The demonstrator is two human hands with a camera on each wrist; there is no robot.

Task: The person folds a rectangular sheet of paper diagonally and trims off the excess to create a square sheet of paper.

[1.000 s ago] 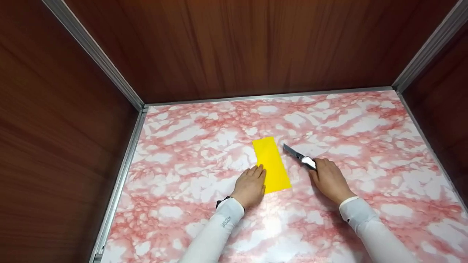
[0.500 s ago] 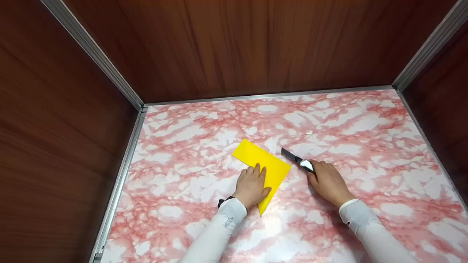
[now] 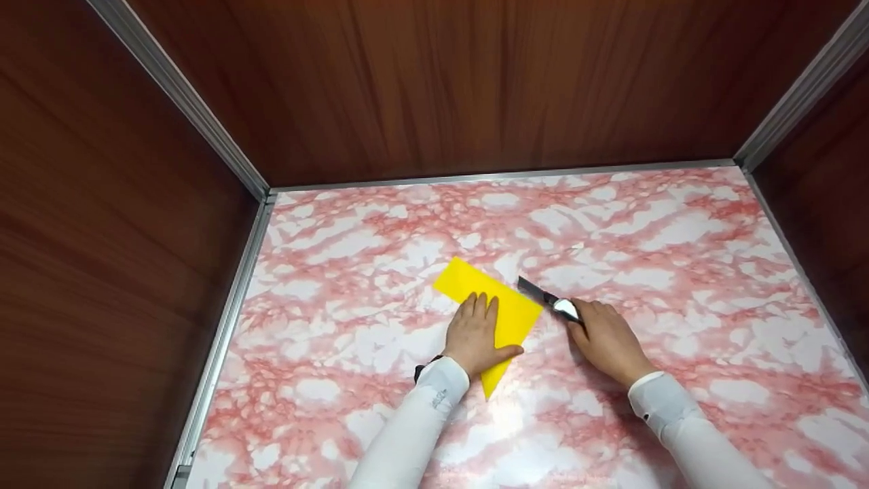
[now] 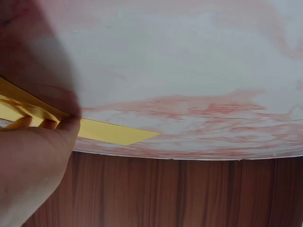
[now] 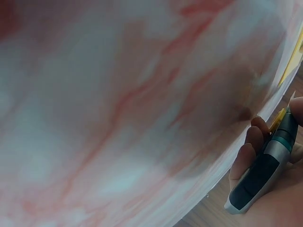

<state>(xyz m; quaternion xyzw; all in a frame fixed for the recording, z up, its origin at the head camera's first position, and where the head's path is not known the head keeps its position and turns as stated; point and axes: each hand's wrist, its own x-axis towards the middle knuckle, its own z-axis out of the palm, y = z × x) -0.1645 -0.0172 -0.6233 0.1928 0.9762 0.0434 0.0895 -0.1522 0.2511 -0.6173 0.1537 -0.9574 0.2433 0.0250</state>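
A yellow sheet of paper (image 3: 519, 309), notched along its left side, lies slanted on the marbled surface in the head view. On its lower left part rests my left hand (image 3: 473, 337), fingers straight and thumb spread to the right across the sheet. The left wrist view shows that hand's fingertips on the paper (image 4: 118, 132), whose narrow end extends past them. My right hand (image 3: 607, 337) grips a utility knife (image 3: 551, 300) by its handle. Its blade is out, pointing up and left close beside the paper's upper right edge. In the right wrist view, fingers wrap the dark and grey handle (image 5: 259, 177).
The red-and-white marbled tabletop (image 3: 326, 292) spreads around both hands. Dark wood-grain panels (image 3: 434, 88) stand at the back and both sides, with metal rails (image 3: 489, 178) along their joints. A small pale scrap (image 3: 577, 246) lies beyond the knife.
The yellow paper has turned counterclockwise under my left hand, and the left thumb has spread out onto it. My right hand has shifted slightly left with the knife, closer to the paper's edge.
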